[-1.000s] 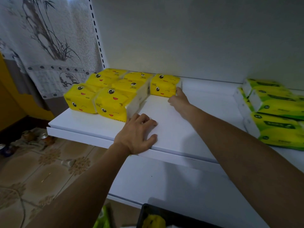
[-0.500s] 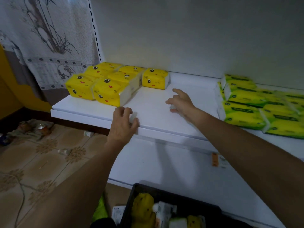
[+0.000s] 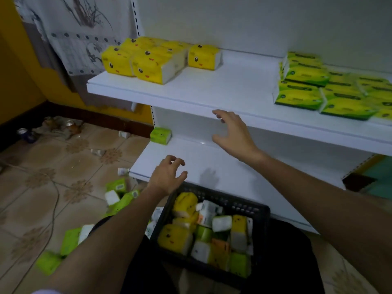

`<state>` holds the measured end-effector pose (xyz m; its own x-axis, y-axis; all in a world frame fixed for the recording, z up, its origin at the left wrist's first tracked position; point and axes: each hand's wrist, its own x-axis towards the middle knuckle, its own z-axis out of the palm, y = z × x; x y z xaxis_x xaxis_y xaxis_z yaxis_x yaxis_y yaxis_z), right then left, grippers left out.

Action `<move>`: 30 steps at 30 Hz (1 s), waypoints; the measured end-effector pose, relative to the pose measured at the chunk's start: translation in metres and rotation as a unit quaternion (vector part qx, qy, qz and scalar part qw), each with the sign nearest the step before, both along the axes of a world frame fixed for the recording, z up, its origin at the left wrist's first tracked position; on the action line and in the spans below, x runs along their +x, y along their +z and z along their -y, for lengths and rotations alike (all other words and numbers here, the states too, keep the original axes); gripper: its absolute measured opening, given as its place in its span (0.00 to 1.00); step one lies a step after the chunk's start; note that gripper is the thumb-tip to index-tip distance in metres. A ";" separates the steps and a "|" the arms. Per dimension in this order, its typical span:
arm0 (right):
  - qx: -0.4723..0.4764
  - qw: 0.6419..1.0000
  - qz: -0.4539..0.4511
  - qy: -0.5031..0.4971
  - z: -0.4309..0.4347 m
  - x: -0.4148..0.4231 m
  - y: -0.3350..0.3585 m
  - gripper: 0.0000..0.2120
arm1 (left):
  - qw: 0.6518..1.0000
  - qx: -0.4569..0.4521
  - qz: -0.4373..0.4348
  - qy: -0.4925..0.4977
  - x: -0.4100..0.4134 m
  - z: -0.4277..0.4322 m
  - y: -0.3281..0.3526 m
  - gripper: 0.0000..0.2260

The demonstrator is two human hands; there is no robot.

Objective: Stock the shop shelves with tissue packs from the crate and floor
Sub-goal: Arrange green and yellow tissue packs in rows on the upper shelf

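Both hands empty, fingers spread: left hand, right hand hung above crate. Between placements; next probably needed a yellow pack.

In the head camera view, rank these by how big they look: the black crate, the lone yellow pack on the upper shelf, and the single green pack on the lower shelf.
1. Black crate, by far the largest, though also the nearest.
2. Lone yellow pack.
3. Single green pack, the smallest.
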<state>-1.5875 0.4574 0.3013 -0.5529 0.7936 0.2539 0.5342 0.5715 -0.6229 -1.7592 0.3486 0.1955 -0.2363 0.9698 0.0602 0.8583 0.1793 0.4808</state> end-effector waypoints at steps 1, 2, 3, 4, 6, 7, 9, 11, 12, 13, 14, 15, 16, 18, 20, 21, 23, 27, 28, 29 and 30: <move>-0.002 1.000 0.010 0.008 0.007 0.004 -0.012 0.28 | 1.000 -0.017 0.011 0.000 0.004 0.007 -0.011 0.16; -0.011 1.000 0.022 0.013 0.013 0.008 -0.026 0.27 | 0.999 -0.035 0.023 0.000 0.009 0.013 -0.021 0.18; -0.026 0.999 0.034 0.014 0.018 0.012 -0.041 0.27 | 0.998 -0.055 0.036 0.002 0.014 0.018 -0.030 0.21; -0.045 0.998 0.040 0.011 0.022 0.017 -0.057 0.26 | 0.996 -0.078 0.049 0.001 0.018 0.021 -0.039 0.23; -0.098 0.994 0.045 -0.018 0.028 0.030 -0.091 0.26 | 0.990 -0.122 0.072 -0.001 0.028 0.026 -0.056 0.22; -0.131 0.989 0.052 -0.040 0.030 0.038 -0.108 0.26 | 0.988 -0.135 0.078 0.000 0.033 0.026 -0.066 0.20; -0.205 0.973 0.072 -0.082 0.031 0.057 -0.143 0.25 | 0.985 -0.152 0.082 0.004 0.041 0.023 -0.083 0.17; -0.269 0.949 0.099 -0.133 0.032 0.077 -0.177 0.26 | 0.982 -0.166 0.094 0.001 0.048 0.017 -0.098 0.18; -0.299 0.935 0.106 -0.158 0.033 0.086 -0.192 0.26 | 0.979 -0.177 0.103 -0.002 0.052 0.014 -0.105 0.18; -0.327 0.921 0.111 -0.182 0.035 0.094 -0.207 0.27 | 0.975 -0.190 0.110 -0.007 0.055 0.011 -0.113 0.18; -0.352 0.906 0.117 -0.203 0.038 0.101 -0.222 0.27 | 0.972 -0.204 0.116 -0.012 0.058 0.008 -0.121 0.19; -0.374 0.892 0.124 -0.219 0.040 0.106 -0.234 0.26 | 0.968 -0.218 0.120 -0.014 0.061 0.006 -0.128 0.19; -0.396 0.879 0.122 -0.236 0.043 0.110 -0.245 0.24 | 0.965 -0.232 0.124 -0.012 0.064 0.004 -0.135 0.19; -0.444 0.847 0.090 -0.278 0.046 0.115 -0.265 0.22 | 0.956 -0.263 0.126 -0.003 0.071 0.002 -0.150 0.20; -0.492 0.803 0.051 -0.332 0.047 0.115 -0.281 0.20 | 0.948 -0.297 0.117 -0.004 0.078 0.001 -0.164 0.20; -0.516 0.775 0.034 -0.363 0.047 0.114 -0.290 0.23 | 0.941 -0.316 0.118 -0.009 0.082 0.000 -0.169 0.21; -0.572 0.712 -0.009 -0.407 0.048 0.114 -0.314 0.34 | 0.930 -0.344 0.127 -0.019 0.089 -0.005 -0.179 0.21; -0.659 0.593 -0.127 -0.445 0.051 0.125 -0.376 0.51 | 0.932 -0.338 0.130 -0.035 0.102 -0.022 -0.185 0.21; -0.667 0.574 -0.137 -0.455 0.052 0.130 -0.395 0.55 | 0.932 -0.336 0.131 -0.041 0.106 -0.026 -0.184 0.20; -0.668 0.564 -0.145 -0.464 0.054 0.132 -0.409 0.59 | 0.932 -0.334 0.131 -0.049 0.109 -0.029 -0.183 0.20; -0.670 0.554 -0.151 -0.470 0.055 0.133 -0.422 0.60 | 0.932 -0.333 0.132 -0.056 0.111 -0.031 -0.183 0.19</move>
